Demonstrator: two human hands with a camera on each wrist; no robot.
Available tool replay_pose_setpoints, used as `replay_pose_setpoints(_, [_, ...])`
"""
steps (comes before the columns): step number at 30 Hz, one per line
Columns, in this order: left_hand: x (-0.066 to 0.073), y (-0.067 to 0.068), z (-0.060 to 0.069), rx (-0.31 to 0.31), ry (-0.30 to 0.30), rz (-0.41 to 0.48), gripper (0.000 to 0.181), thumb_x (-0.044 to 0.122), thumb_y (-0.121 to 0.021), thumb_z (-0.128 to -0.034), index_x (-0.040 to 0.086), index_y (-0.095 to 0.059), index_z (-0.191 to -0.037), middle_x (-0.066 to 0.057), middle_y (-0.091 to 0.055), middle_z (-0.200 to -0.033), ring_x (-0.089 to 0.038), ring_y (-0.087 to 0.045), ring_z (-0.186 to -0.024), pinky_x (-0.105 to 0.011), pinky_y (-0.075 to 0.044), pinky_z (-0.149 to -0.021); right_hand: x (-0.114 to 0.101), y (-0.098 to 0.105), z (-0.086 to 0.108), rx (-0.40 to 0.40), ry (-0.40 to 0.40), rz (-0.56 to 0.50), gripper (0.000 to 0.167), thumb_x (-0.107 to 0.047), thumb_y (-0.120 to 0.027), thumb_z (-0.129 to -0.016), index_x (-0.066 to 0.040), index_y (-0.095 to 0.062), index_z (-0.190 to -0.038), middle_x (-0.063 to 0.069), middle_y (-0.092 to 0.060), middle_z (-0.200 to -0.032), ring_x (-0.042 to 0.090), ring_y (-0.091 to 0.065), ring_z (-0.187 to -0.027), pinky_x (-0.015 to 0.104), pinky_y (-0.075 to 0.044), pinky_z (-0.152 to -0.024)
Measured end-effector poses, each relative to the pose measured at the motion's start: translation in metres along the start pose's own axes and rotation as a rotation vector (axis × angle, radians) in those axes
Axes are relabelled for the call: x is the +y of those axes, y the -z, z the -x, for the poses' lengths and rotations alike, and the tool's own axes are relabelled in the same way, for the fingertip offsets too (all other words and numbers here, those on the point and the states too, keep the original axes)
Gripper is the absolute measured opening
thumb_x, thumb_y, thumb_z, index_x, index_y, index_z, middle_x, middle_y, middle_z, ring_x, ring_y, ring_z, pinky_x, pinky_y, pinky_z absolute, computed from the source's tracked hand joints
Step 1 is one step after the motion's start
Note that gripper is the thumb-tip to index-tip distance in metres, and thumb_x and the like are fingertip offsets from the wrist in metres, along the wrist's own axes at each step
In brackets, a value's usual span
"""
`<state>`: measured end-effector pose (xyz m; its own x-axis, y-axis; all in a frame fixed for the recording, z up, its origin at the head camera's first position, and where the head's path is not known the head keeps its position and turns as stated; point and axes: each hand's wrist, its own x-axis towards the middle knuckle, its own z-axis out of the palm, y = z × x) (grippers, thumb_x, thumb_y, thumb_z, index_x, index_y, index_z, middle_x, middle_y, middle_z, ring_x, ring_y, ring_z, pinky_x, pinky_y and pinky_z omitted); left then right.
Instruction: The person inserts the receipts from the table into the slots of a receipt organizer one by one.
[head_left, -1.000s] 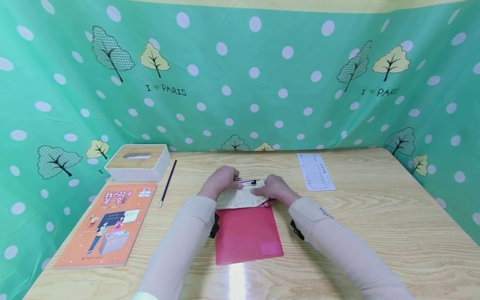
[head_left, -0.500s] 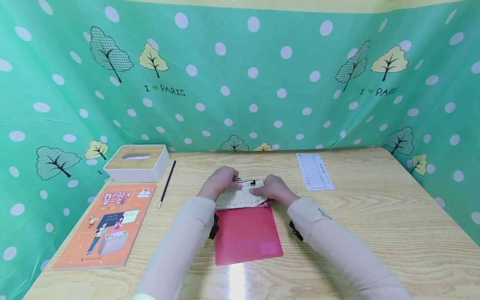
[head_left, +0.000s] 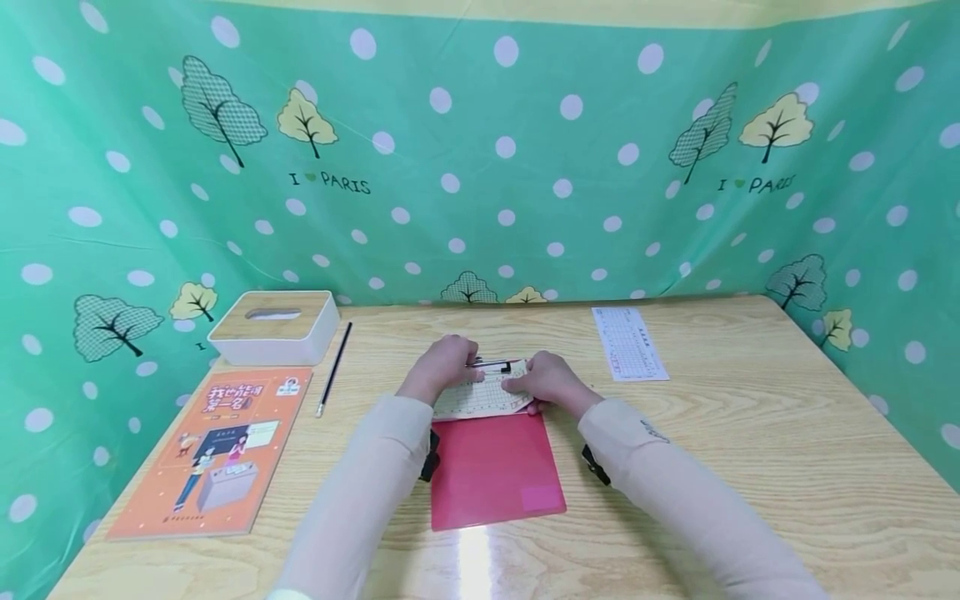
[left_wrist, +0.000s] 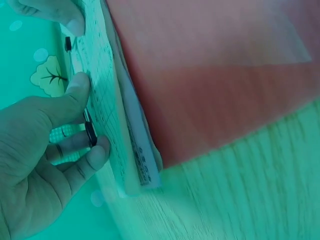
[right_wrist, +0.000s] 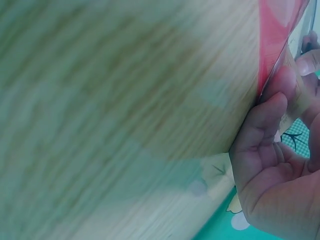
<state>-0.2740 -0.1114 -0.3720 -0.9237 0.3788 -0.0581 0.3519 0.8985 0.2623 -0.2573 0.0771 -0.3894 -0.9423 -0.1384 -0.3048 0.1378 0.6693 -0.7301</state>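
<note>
We are gripping a folded stack of cream paper printed with a fine grid just below the centre of the frame, and its lower edge is lying across a glossy red rectangular board in the lower middle. Our left hand is gripping the paper along its far edge, where a slim metal clip with black ends is lying. In the left wrist view, our left thumb is pressing near that clip, left of centre, and the layered edge of the stack is showing beside the red board. Our right hand is pinching the paper's right edge; in the right wrist view, its fingers are curling beside the red edge at the right of the frame.

On the pale wood-grain surface, a white tissue box with a wooden lid is standing at the left, above an orange illustrated paperback book. A slender dark pencil is lying just right of both. Right of the centre, a white printed sheet is lying well apart from our hands.
</note>
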Motion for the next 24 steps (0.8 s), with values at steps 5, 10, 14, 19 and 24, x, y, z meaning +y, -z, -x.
replay_pose_setpoints(5, [0.0005,0.0009,-0.0015,-0.013,0.072,0.061,0.033,0.024,-0.079,-0.0909,0.008,-0.054,-0.077,-0.003,-0.051,-0.075,-0.019,-0.045,-0.073,-0.033,-0.041,-0.070,-0.0008,-0.0007,-0.0009,0.003,-0.007,0.000,0.039,-0.025,-0.080,-0.090,-0.011,-0.046,-0.075,0.002,-0.054,-0.063,0.011,-0.055,-0.044,0.021,-0.045,-0.044])
replay_pose_setpoints(10, [-0.0007,0.0026,-0.0024,-0.018,0.142,0.106,0.029,0.026,-0.081,-0.0898,0.008,-0.060,-0.081,-0.005,-0.057,-0.082,-0.020,-0.049,-0.077,-0.034,-0.044,-0.073,-0.0009,-0.0010,-0.0013,0.007,0.006,0.013,0.039,-0.025,-0.080,-0.090,-0.010,-0.048,-0.074,0.002,-0.054,-0.062,0.011,-0.054,-0.044,0.021,-0.044,-0.044])
replay_pose_setpoints(14, [-0.0003,0.0027,-0.0030,-0.023,0.172,0.118,0.029,0.027,-0.081,-0.0892,0.008,-0.061,-0.082,-0.004,-0.058,-0.082,-0.019,-0.049,-0.077,-0.033,-0.045,-0.073,-0.0004,-0.0012,-0.0015,0.006,0.010,0.017,0.039,-0.024,-0.080,-0.090,-0.010,-0.049,-0.073,0.002,-0.054,-0.061,0.011,-0.054,-0.043,0.021,-0.044,-0.044])
replay_pose_setpoints(19, [0.0024,0.0021,-0.0029,-0.029,0.195,0.136,0.027,0.025,-0.081,-0.0895,0.005,-0.064,-0.085,-0.006,-0.060,-0.084,-0.019,-0.051,-0.077,-0.034,-0.047,-0.074,-0.0003,-0.0008,-0.0015,0.007,0.001,0.019,0.039,-0.025,-0.080,-0.090,-0.011,-0.048,-0.072,0.002,-0.054,-0.061,0.010,-0.053,-0.044,0.021,-0.045,-0.044])
replay_pose_setpoints(24, [0.0047,0.0014,-0.0023,-0.038,0.219,0.146,0.028,0.022,-0.083,-0.0871,0.002,-0.067,-0.095,-0.008,-0.064,-0.093,-0.021,-0.054,-0.083,-0.038,-0.050,-0.083,-0.0008,-0.0012,-0.0023,0.009,-0.008,0.016,0.040,-0.025,-0.080,-0.090,-0.011,-0.047,-0.072,0.002,-0.054,-0.062,0.010,-0.053,-0.044,0.021,-0.044,-0.044])
